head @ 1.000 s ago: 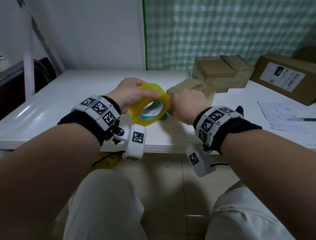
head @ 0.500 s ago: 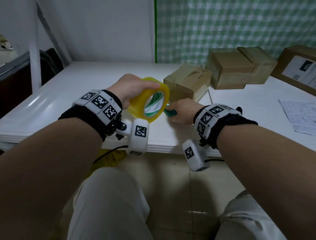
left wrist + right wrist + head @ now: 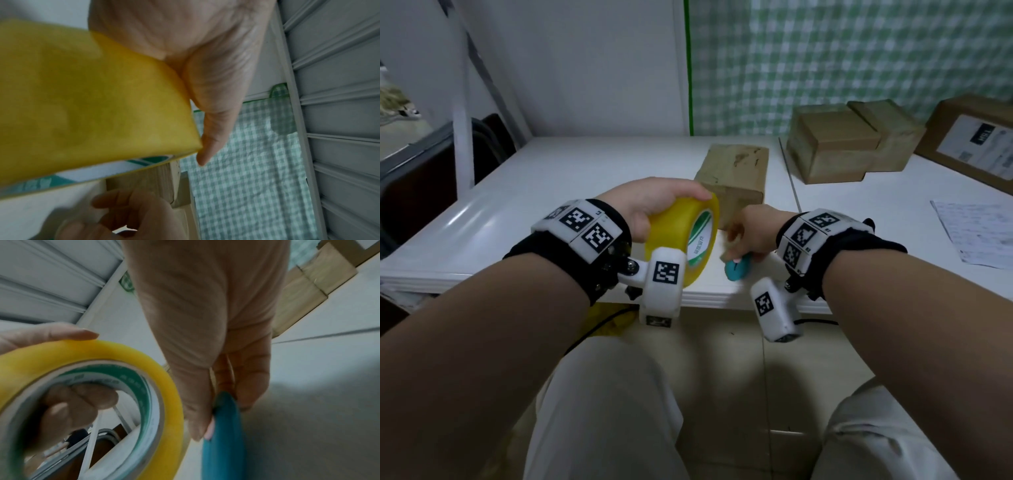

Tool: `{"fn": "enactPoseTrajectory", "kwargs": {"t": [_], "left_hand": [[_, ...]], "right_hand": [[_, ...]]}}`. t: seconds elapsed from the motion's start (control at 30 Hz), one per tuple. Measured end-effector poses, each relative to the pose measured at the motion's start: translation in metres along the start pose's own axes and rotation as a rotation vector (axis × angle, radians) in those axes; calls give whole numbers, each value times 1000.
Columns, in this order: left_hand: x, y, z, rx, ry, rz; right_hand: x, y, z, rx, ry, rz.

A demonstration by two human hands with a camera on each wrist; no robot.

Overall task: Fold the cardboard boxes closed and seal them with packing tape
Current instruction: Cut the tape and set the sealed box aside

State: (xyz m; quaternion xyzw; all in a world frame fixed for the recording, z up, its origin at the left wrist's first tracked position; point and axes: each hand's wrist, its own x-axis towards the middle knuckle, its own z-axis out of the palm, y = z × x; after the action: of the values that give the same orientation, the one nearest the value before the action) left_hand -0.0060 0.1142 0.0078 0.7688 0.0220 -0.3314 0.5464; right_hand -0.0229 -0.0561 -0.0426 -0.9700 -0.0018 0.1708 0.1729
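Note:
My left hand [image 3: 650,202] grips a yellow roll of packing tape [image 3: 683,238], fingers through its core and thumb over the rim; the roll [image 3: 98,386] fills the left of the right wrist view. My right hand [image 3: 753,233] holds a small teal tool [image 3: 736,269] just right of the roll, above the table's front edge; the teal tool [image 3: 223,434] is pinched between thumb and fingers. A small closed cardboard box [image 3: 734,174] lies on the white table [image 3: 551,192] just behind both hands. What the teal tool is, I cannot tell.
Two more small cardboard boxes [image 3: 835,144] sit at the back right, with a larger labelled box [image 3: 976,140] beyond them. A printed sheet of paper [image 3: 976,233] lies at the right. A green checked curtain [image 3: 859,51] hangs behind the table.
My right hand left the box, dropped to the table front beside the roll and picked up the teal tool. The left hand kept hold of the tape roll.

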Motion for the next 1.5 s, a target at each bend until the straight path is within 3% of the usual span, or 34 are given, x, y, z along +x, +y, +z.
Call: {"fn": "enactPoseTrajectory", "kwargs": {"t": [0.13, 0.27, 0.53, 0.67, 0.83, 1.07, 1.2, 1.5], "left_hand": [[-6, -4, 5, -43, -33, -10], [-11, -8, 8, -55, -104, -22], [-21, -16, 19, -22, -172, -13], [-28, -17, 32, 64, -252, -34], [-32, -16, 47, 226, -324, -34], [-37, -20, 48, 198, -348, -10], [-43, -32, 50, 111, -352, -5], [-44, -66, 70, -120, -289, 13]], "right_hand": [[-16, 6, -5, 264, -11, -18], [-32, 6, -19, 492, 117, -88], [-55, 11, -38, 665, 387, -124], [-61, 18, -40, 520, 497, -106], [-71, 23, -34, 307, 431, -124], [-77, 21, -29, 122, 364, -153], [-78, 21, -23, -38, 403, -156], [-78, 24, -6, 9, 522, -144]]}}
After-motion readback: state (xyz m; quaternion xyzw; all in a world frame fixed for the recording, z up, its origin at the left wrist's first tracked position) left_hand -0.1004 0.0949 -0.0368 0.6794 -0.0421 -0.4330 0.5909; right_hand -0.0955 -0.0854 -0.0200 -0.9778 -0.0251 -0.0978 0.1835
